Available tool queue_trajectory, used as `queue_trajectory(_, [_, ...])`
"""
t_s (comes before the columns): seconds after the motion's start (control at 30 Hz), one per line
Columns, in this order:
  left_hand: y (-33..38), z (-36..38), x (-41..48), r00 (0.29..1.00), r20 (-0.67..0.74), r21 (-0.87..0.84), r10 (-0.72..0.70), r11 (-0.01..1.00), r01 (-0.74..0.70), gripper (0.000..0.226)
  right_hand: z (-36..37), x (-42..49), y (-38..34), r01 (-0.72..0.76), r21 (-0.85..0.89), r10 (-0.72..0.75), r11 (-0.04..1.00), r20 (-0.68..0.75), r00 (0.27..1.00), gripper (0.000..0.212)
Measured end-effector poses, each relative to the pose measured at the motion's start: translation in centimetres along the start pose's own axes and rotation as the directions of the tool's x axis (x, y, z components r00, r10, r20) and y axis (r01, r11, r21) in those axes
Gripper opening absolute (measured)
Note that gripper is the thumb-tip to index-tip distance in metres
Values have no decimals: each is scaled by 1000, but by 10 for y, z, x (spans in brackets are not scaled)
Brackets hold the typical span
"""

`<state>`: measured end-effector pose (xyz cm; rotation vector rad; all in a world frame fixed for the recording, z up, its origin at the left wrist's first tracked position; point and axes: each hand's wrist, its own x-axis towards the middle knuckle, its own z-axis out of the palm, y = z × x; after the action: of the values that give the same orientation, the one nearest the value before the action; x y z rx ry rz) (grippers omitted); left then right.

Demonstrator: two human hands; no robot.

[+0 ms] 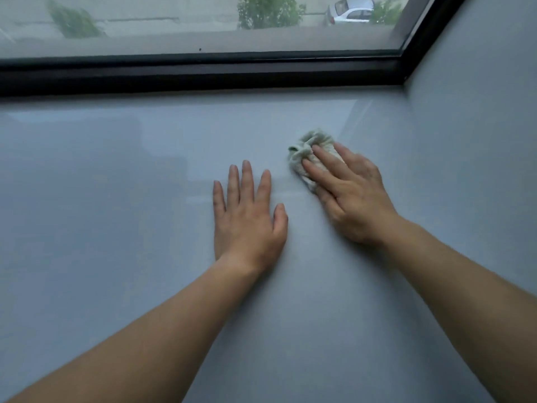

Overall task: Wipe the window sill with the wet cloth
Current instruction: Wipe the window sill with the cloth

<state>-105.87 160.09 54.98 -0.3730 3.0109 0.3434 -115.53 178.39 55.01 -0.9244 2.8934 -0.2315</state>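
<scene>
Pale grey surface: one glossy window sill (116, 199) fills the view, running back to a dark window frame (203, 74).
Right hand: the right hand (353, 196) lies palm down on the cloth, fingers (325, 158) straight and slightly spread, pressing it flat rather than curling around it.
Cloth: one crumpled, pale green-white cloth (308, 149) sits on the sill, right of centre, partly under the right fingers, its bunched edge showing past the fingertips.
Left hand: the left hand (248, 219) rests flat on the bare sill just beside the cloth, not touching it, fingers extended and close together, thumb out to the side, holding nothing.
Arms: two bare forearms reach in from the bottom edge.
Wall: one plain wall (479, 112) meets the sill on the right.
Outside: through the glass, two blurred green bushes and one light-coloured car (351, 13).
</scene>
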Motion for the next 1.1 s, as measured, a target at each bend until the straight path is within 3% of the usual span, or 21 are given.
queue_trajectory(0.07, [1, -1, 1, 1000, 15, 16, 4, 1000, -4, 67, -7, 27, 27, -175, -27, 173, 984, -54, 983, 56])
queue_trajectory(0.13, [3, -1, 1, 1000, 22, 15, 6, 1000, -6, 66, -8, 51, 33, -406, -18, 404, 913, -83, 911, 55])
queue_trajectory(0.17, [3, -1, 1, 1000, 19, 12, 7, 1000, -8, 66, -6, 60, 25, -441, -28, 437, 897, -92, 895, 54])
queue_trajectory(0.2, [3, -1, 1, 1000, 15, 12, 9, 1000, -9, 66, -4, 66, 11, -392, -52, 387, 919, -82, 918, 53])
queue_trajectory(0.3, [1, 1, 4, 1000, -2, 26, 7, 1000, -7, 67, 0, 71, -12, -27, -55, 28, 998, 21, 999, 55])
queue_trajectory(0.37, [1, 1, 4, 1000, 0, 29, 8, 1000, -8, 68, -5, 79, 5, 44, -47, -43, 998, 37, 998, 56])
queue_trajectory(0.43, [2, 0, 3, 1000, 12, 24, 12, 1000, -13, 67, -9, 91, 30, -87, -56, 87, 995, -7, 996, 55])
queue_trajectory(0.53, [2, 1, 3, 1000, 9, 24, 15, 1000, -15, 67, -8, 100, 25, -344, -16, 342, 939, -81, 936, 54])
queue_trajectory(0.7, [0, 4, 5, 1000, -8, 37, 10, 999, -10, 68, -6, 98, -11, -44, -44, 45, 998, 35, 998, 57])
queue_trajectory(0.8, [-2, 3, 4, 1000, -3, 42, 21, 999, -20, 68, -13, 95, 26, -230, -162, 235, 960, 14, 972, 60])
queue_trajectory(0.9, [-2, 3, 3, 1000, -2, 40, 16, 999, -16, 68, -23, 85, 69, -461, -204, 465, 863, -35, 885, 66])
queue_trajectory(1.1, [1, 0, 3, 1000, 11, 34, 17, 999, -17, 68, -22, 65, 74, -513, -96, 513, 853, -30, 858, 68])
